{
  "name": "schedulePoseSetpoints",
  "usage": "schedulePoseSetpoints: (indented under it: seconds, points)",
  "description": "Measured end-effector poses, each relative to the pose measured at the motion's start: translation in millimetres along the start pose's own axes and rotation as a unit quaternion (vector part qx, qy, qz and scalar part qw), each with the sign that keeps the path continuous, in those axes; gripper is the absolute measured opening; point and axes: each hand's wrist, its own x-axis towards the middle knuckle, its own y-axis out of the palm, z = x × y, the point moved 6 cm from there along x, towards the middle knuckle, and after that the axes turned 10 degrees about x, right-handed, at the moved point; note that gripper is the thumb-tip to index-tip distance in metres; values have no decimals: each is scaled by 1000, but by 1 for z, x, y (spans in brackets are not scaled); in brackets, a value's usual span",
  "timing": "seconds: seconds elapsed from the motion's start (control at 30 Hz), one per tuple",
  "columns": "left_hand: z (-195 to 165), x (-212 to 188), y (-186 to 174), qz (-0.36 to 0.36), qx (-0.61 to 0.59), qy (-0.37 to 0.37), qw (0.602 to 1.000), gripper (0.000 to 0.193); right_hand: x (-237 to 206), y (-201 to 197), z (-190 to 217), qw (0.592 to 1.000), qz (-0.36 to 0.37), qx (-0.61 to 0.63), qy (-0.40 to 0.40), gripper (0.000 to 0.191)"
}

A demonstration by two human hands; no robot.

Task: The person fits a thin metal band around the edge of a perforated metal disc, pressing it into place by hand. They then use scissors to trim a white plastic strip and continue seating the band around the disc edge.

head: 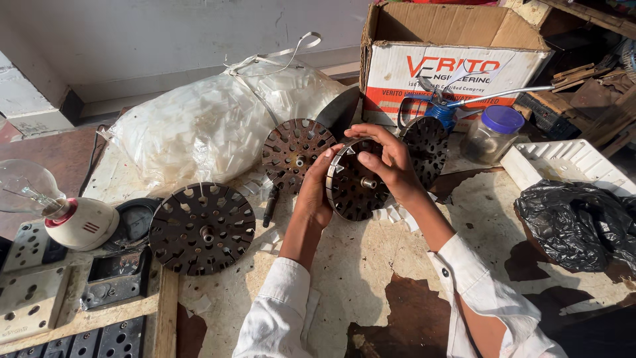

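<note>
Both hands clamped on slotted stator disc (351, 185), held on edge above bench: left hand (315, 192) cupped rim, right hand (387, 162) pinched top edge. Step looked like seating white slot insulation; next move would call for steady fingertip pressure. Beyond grip: open cardboard box (457, 59), white front panel, red print. Left of grip: clear bag (205, 126) of white strips.

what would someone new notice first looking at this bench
Mid-bench, the left hand and right hand hold a dark slotted metal disc on edge. Two similar discs sit left of it, one flat and one propped against a bulging clear plastic bag. A bare light bulb lies far left.
</note>
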Motion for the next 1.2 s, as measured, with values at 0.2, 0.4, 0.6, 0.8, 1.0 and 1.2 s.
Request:
schedulePoseSetpoints:
  seconds: [0.2, 0.4, 0.6, 0.8, 1.0, 1.2]
  points:
    - [-20, -1, -12, -7, 171, 79, 982, 43, 4, -61, 23, 974, -127, 148, -117, 51]
    - [-52, -38, -9, -135, 565, 303, 755, 29, -15, -107, 18, 946, -239, -205, -76, 43]
    - [-69, -59, 6, -86, 800, 374, 462, 65, -13, -88, -4, 928, -255, -255, -88, 44]
    - [-64, -42, -6, -158, 865, 261, 399, 77, -14, -98, -6, 907, -366, -197, -69, 32]
    - [-85, -40, -30, -302, 786, 287, 457, 74, -20, -104, -10, 852, -496, -159, -56, 19]
    - [-93, -42, -44, -332, 751, 240, 518, 79, -23, -105, -13, 829, -503, -243, -42, 16]
